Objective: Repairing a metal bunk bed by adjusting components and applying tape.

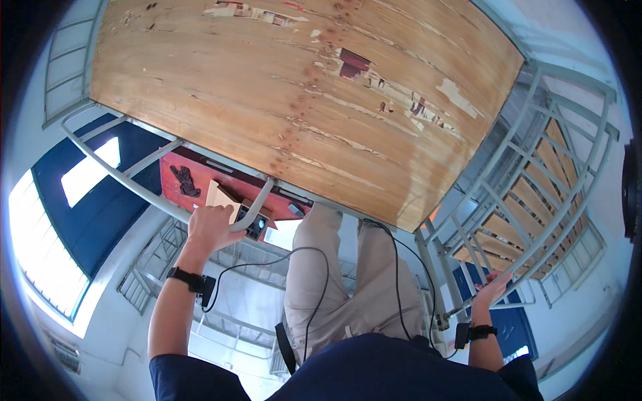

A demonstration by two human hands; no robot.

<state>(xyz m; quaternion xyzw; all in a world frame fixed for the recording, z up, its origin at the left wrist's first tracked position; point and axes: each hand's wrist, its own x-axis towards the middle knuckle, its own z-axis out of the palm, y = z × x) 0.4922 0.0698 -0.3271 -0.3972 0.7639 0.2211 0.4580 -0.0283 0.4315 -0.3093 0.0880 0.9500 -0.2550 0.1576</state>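
Note:
My left hand (210, 226) is closed round the bent end of a pale grey metal guard rail (155, 198) along the side of a bunk bed. On the other side, my right hand (492, 289) is raised beside another metal guard rail (535, 250), its fingers at the bars. How firmly its fingers close there is hard to see. Between and beyond both hands lies the bunk's bare plywood board (287, 113), with torn, peeling patches of its surface. Each wrist wears a black strap with a small box, and black cables run from them over my light trousers (334, 267).
Below the left rail a red tabletop (231, 187) bears a dark object (184, 181), an open cardboard box (224, 197) and small items. A second bunk with wooden slats (528, 207) stands at right. Bright windows (47, 247) and a dark blue panel (87, 194) are at left.

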